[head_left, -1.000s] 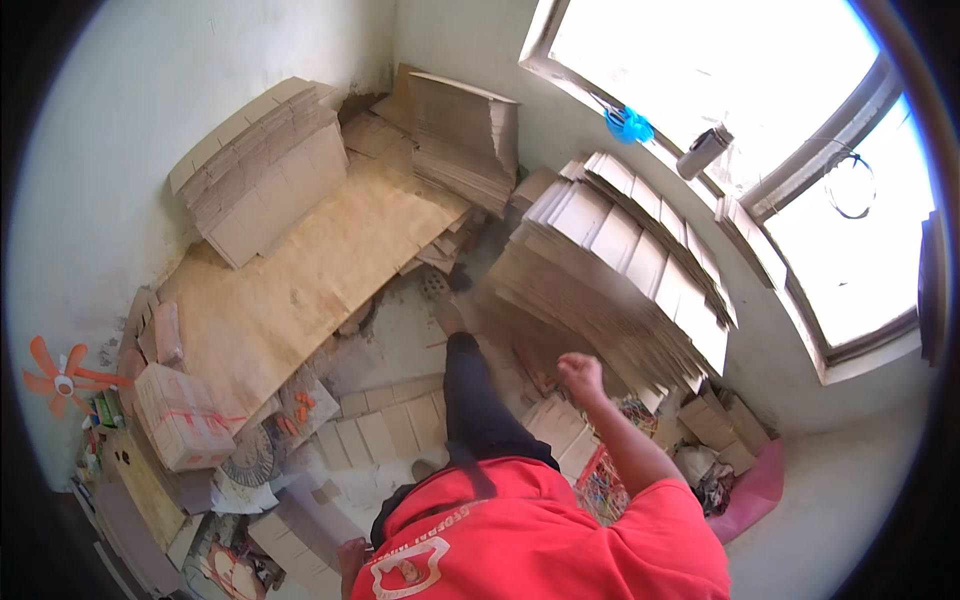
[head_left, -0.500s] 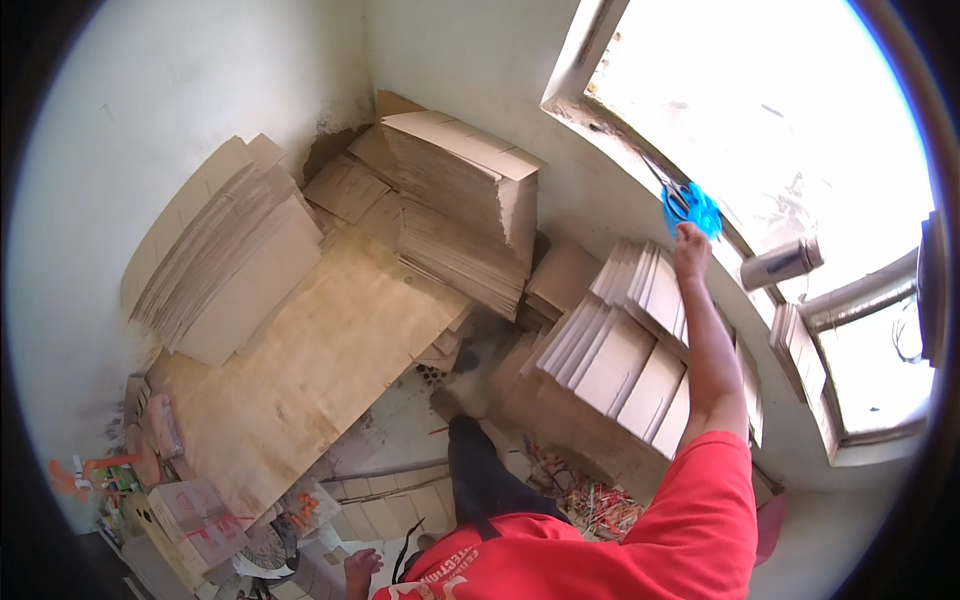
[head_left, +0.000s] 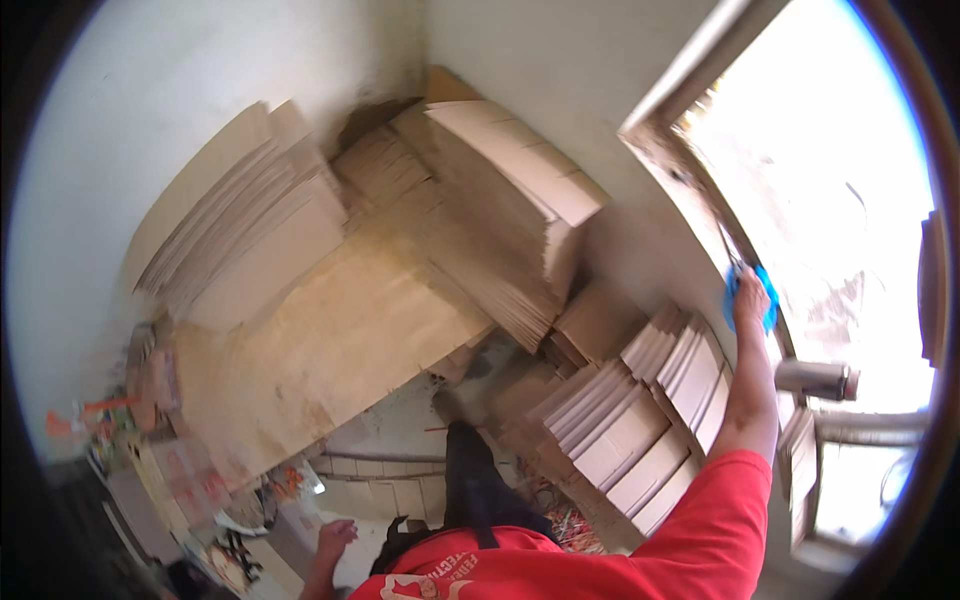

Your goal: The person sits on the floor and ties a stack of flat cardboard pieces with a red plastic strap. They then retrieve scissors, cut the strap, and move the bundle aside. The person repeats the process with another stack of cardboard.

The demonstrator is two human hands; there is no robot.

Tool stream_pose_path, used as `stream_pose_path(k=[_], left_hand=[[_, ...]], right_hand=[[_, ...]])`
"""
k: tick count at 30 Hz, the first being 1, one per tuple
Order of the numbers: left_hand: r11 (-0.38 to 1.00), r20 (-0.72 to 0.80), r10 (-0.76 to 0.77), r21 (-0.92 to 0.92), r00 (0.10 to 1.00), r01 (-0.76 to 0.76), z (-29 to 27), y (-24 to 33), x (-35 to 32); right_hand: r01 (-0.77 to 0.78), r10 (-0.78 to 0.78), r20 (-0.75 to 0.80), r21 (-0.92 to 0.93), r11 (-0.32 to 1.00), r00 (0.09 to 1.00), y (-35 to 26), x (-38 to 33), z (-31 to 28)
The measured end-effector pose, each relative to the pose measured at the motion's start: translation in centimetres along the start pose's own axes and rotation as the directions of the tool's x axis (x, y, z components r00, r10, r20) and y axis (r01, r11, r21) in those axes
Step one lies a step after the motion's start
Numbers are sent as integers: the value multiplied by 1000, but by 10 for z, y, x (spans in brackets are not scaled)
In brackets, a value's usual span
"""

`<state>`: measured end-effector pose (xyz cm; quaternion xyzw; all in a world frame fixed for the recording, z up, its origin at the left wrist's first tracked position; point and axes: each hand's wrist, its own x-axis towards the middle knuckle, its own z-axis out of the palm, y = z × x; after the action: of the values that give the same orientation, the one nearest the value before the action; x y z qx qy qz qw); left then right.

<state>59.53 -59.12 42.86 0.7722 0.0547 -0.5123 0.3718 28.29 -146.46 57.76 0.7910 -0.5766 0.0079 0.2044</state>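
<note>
At the window sill my right hand [head_left: 751, 300] reaches out at arm's length, its fingers closed over the handle end of a pair of scissors [head_left: 733, 252]. The blades point up along the sill, away from my hand; the handles are mostly covered. Under and around the fingers shows a crumpled blue plastic bag [head_left: 768, 290]. My left hand [head_left: 336, 538] hangs low beside my body, holding nothing, with its fingers loosely bent and a little apart.
Stacked cardboard sheets [head_left: 665, 420] stand below the window, with further stacks by the corner [head_left: 510, 230] and left wall [head_left: 250, 230]. A wooden board [head_left: 330, 340] lies between them. A brown cylinder [head_left: 815, 380] rests on the sill. Clutter fills the lower left.
My right hand has moved from the near edge of the blue bag onto the scissors, covering their handles. The view has shifted, and my left hand appears slightly higher and farther left.
</note>
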Motion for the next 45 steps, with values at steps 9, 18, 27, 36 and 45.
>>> stream_pose_path(k=[9, 18, 27, 36, 45], left_hand=[[997, 6, 7, 83, 1000, -7, 8, 28, -7], [996, -28, -87, -36, 996, 86, 19, 35, -2], [999, -26, -33, -24, 999, 33, 15, 34, 2], [995, -27, -76, -63, 997, 75, 24, 15, -6], [990, -99, -38, -142, 994, 23, 44, -28, -9]], right_hand=[[-7, 15, 228, -34, 999, 973, -27, 19, -52], [-109, -53, 243, 606, 788, 969, 19, 50, -40], [-127, 183, 86, 967, 222, 979, 9, 60, -81], [-13, 336, -20, 995, 96, 942, -24, 65, -142], [-112, -331, -41, 895, -432, 943, -190, 22, -212]])
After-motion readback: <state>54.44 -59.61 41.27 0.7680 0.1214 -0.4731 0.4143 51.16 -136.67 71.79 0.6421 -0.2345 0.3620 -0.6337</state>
